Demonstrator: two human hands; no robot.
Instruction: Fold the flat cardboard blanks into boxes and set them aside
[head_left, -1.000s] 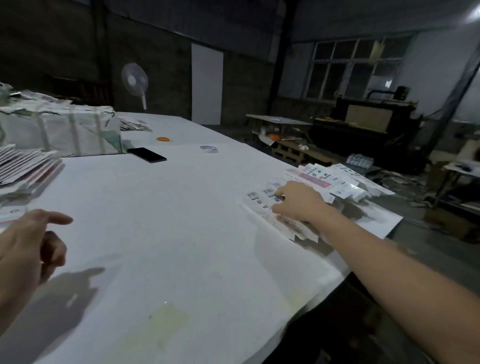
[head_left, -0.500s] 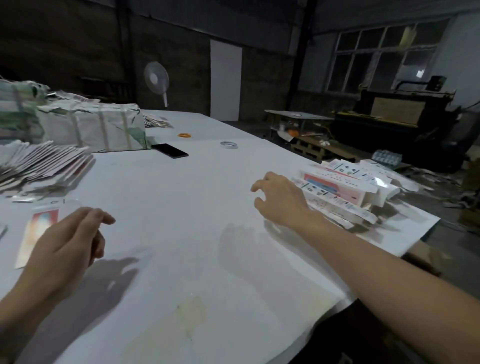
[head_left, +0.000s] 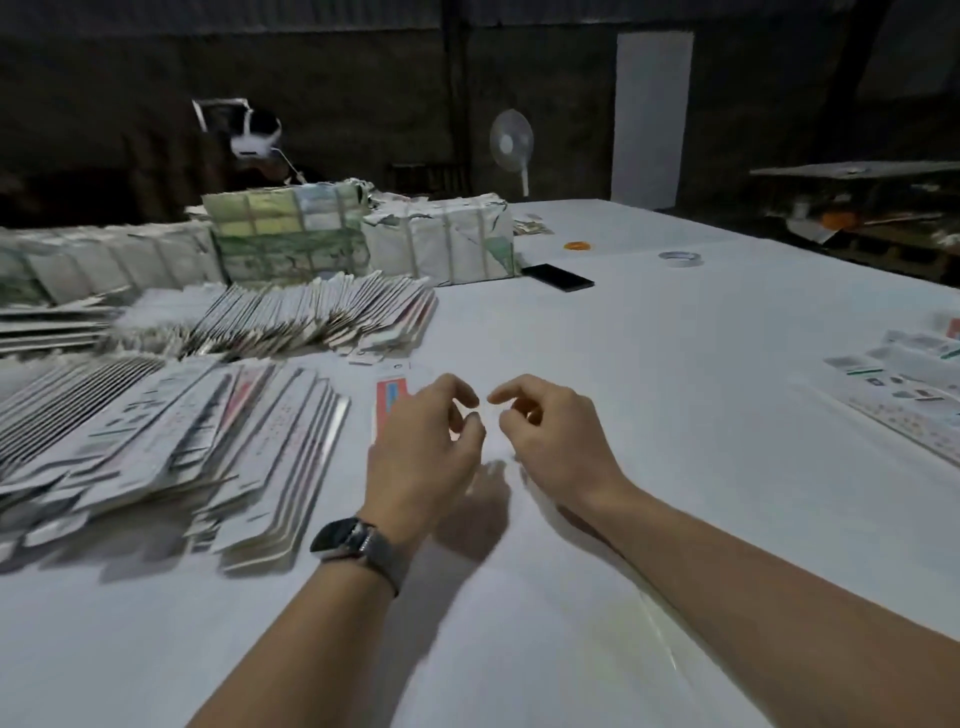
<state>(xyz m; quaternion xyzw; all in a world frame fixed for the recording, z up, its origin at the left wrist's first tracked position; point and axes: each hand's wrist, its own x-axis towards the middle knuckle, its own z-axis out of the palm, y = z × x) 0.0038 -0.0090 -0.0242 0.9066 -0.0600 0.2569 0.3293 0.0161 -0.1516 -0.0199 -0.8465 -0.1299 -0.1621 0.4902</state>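
Both hands now together mid-counter (head_left: 675, 364), left hand (head_left: 423, 452) and right hand (head_left: 556, 441) loosely curled, holding nothing, flat blank (head_left: 388, 402) at ten o'clock beneath left hand.

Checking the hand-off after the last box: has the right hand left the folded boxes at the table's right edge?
Yes. The right hand moved left, away from the folded boxes, and now hovers beside the left hand.

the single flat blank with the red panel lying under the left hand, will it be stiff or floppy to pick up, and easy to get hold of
The flat blank looks like thin printed card, so probably light and springy, bending at its creases rather than drooping. It lies flush on the smooth white table, so it may slide when pushed, and an edge likely needs lifting first. The left hand hovers above it.
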